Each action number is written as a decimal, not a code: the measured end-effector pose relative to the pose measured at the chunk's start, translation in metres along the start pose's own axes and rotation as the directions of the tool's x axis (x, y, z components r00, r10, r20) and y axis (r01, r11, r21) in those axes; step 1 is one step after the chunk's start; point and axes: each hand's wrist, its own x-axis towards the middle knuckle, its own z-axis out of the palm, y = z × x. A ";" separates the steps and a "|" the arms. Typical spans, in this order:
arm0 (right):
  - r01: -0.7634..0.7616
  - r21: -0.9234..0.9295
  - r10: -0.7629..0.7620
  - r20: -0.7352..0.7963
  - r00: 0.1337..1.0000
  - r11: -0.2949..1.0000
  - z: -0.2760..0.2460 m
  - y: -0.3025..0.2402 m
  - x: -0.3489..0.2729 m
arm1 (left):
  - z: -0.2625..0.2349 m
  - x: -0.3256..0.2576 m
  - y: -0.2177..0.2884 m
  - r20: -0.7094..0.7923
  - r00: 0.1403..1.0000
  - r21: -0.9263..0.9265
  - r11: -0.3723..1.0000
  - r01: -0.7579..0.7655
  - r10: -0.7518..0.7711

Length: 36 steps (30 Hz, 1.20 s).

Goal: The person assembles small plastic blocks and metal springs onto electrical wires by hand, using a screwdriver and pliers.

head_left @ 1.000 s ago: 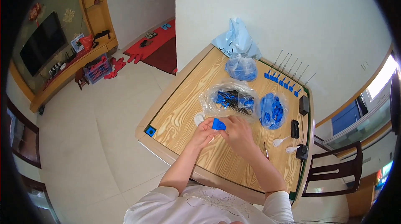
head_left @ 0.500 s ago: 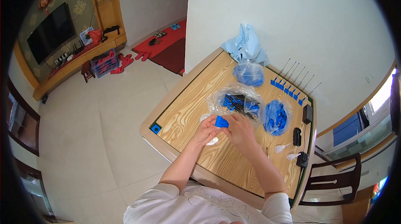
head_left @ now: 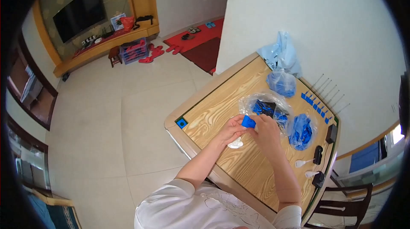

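Over the near left part of the wooden table, both my hands hold one small blue plastic piece [head_left: 248,122]. My left hand [head_left: 232,131] pinches it from the left with bent fingers. From the other side, my right hand [head_left: 265,128] grips it, its fingers curled and partly hiding it. A crumpled white item [head_left: 235,143] lies on the table below my left hand. Just beyond my hands sits an open clear bag [head_left: 243,101] with blue and black parts inside. To its right is another clear bag holding blue pieces [head_left: 302,131].
Several blue pieces with thin metal rods [head_left: 316,105] stand in a row along the far right edge. Farther back are a bag of blue parts [head_left: 281,84] and a light blue bag [head_left: 283,54]. Black blocks [head_left: 331,134] and white-ended cords [head_left: 302,163] line the right side. A dark chair [head_left: 348,205] stands beyond.
My view has swung left, so the table and hands appear farther right. The blue piece stays between both hands, with its visible face turned slightly.
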 end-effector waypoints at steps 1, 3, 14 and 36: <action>0.013 0.005 -0.013 0.005 1.000 1.000 0.001 0.000 0.000 | 0.002 -0.001 0.002 0.019 1.000 -0.016 1.000 0.005 -0.005; 0.042 -0.021 -0.042 -0.005 0.999 0.999 0.002 -0.001 0.002 | 0.005 -0.003 0.007 -0.015 1.000 -0.008 1.000 0.002 -0.002; 0.143 0.003 -0.142 -0.069 0.987 0.990 0.004 -0.013 0.015 | 0.002 -0.006 0.021 -0.013 0.999 -0.048 0.998 -0.036 0.036; 0.108 0.046 -0.105 -0.065 0.992 0.993 0.007 -0.017 0.011 | -0.007 -0.009 0.026 -0.018 1.000 -0.018 1.000 -0.014 0.013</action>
